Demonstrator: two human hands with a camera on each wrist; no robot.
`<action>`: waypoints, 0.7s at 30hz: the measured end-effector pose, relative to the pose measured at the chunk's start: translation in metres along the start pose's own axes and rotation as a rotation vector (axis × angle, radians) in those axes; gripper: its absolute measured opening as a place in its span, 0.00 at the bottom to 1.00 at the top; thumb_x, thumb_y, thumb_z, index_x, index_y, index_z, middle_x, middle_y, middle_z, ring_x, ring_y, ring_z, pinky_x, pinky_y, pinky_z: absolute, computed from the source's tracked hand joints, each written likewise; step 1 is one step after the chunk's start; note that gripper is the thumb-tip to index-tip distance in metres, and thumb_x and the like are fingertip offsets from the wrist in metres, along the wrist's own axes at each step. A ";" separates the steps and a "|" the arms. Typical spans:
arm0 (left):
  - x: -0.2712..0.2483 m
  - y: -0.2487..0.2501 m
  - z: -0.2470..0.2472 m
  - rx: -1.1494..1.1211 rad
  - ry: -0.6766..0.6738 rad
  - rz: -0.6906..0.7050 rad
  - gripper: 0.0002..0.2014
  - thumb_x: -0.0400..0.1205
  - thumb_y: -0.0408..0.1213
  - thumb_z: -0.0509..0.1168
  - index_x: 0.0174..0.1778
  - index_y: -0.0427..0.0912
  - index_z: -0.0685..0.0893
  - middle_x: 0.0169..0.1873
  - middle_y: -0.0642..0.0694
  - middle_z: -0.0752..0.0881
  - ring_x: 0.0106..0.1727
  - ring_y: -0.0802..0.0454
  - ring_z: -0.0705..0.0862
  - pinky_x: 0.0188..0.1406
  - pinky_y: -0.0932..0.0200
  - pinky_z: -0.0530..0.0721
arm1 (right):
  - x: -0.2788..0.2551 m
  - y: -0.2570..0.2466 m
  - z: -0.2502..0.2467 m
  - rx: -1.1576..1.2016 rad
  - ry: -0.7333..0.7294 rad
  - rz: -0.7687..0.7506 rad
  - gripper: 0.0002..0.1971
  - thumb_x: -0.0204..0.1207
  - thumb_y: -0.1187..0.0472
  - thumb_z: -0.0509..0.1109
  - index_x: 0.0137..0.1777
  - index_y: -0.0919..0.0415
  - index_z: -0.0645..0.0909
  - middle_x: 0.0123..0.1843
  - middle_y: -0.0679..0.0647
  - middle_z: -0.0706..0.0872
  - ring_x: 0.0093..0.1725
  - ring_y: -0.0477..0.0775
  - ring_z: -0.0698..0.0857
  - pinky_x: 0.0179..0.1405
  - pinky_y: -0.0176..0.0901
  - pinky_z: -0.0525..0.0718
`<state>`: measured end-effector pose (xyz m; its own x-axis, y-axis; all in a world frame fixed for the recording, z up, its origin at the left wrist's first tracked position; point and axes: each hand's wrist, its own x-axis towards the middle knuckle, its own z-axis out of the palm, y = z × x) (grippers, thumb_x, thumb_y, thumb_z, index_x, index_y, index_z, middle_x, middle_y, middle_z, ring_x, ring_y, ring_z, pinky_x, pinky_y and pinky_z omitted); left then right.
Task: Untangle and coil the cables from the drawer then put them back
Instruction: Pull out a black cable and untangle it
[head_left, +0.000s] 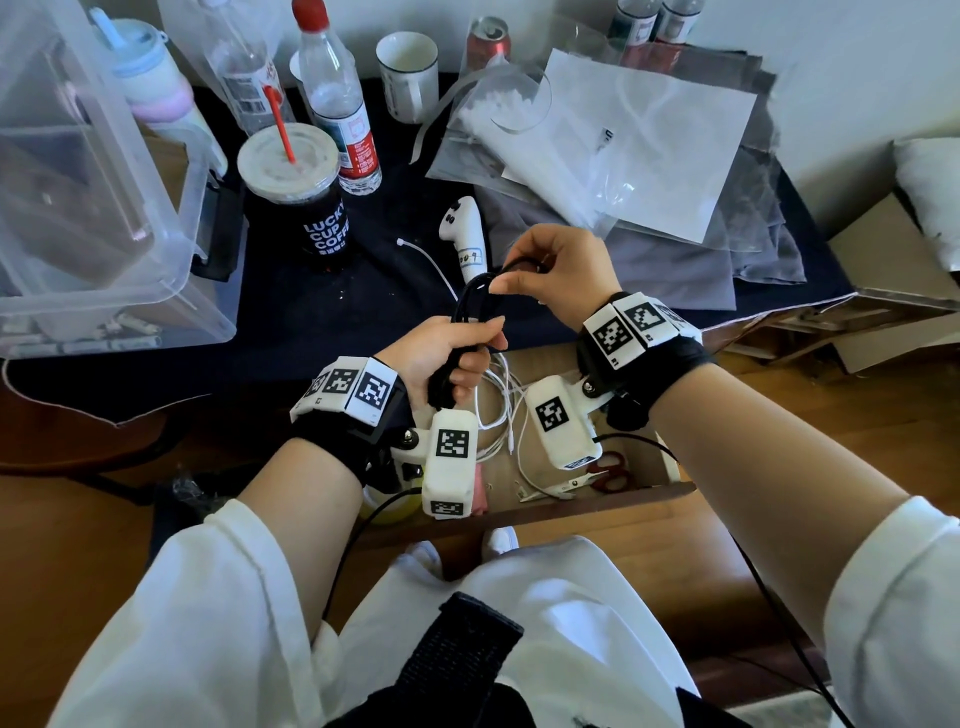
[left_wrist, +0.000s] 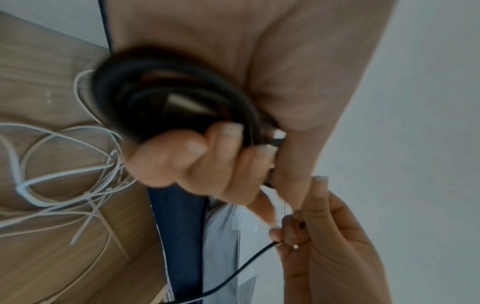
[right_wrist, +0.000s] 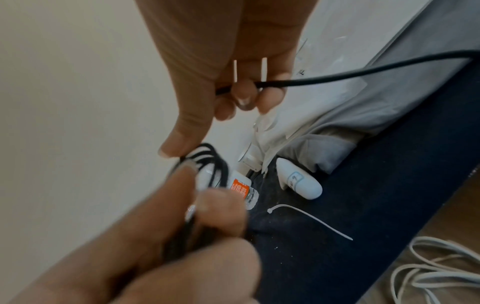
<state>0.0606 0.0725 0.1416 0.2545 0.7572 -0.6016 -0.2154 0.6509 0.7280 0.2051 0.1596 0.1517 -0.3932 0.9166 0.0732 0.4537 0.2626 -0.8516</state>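
A black cable (head_left: 470, 301) is gathered into a narrow coil above the open wooden drawer (head_left: 613, 496). My left hand (head_left: 457, 353) grips the coil's lower part, fingers curled round the bundle (left_wrist: 168, 107). My right hand (head_left: 545, 265) pinches the cable at the top of the coil; in the right wrist view its curled fingers (right_wrist: 244, 96) hold a loose black strand (right_wrist: 337, 74) that runs off to the right. Tangled white cables (head_left: 501, 410) lie loose in the drawer, also seen in the left wrist view (left_wrist: 64, 174).
Red scissors (head_left: 610, 475) lie in the drawer. On the dark cloth behind my hands are a white zip tie (right_wrist: 309, 218), a white controller (head_left: 465, 234), a coffee cup (head_left: 306, 192), bottles (head_left: 337, 98), plastic bags (head_left: 623, 140) and a clear bin (head_left: 93, 182).
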 end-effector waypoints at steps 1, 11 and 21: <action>-0.001 0.001 0.000 -0.025 -0.009 0.035 0.14 0.84 0.44 0.57 0.37 0.41 0.77 0.15 0.54 0.66 0.15 0.60 0.63 0.16 0.68 0.63 | 0.000 0.002 0.000 0.019 0.008 0.003 0.06 0.67 0.58 0.78 0.37 0.54 0.82 0.23 0.39 0.80 0.24 0.36 0.77 0.31 0.26 0.74; 0.002 0.008 -0.003 -0.298 -0.032 0.281 0.17 0.87 0.46 0.49 0.34 0.45 0.70 0.14 0.55 0.64 0.14 0.61 0.62 0.15 0.69 0.67 | -0.013 0.021 0.010 -0.089 -0.127 0.179 0.13 0.84 0.59 0.56 0.57 0.58 0.82 0.23 0.50 0.75 0.17 0.40 0.73 0.23 0.25 0.72; 0.006 0.007 0.001 -0.263 0.129 0.347 0.20 0.84 0.44 0.58 0.24 0.46 0.76 0.15 0.52 0.66 0.16 0.58 0.63 0.16 0.66 0.68 | -0.017 -0.012 0.022 -0.150 -0.242 0.076 0.19 0.82 0.58 0.59 0.28 0.45 0.73 0.23 0.43 0.72 0.27 0.42 0.71 0.40 0.43 0.73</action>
<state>0.0615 0.0822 0.1434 0.0090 0.9228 -0.3851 -0.5040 0.3368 0.7953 0.1890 0.1341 0.1491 -0.5250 0.8413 -0.1290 0.5951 0.2544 -0.7623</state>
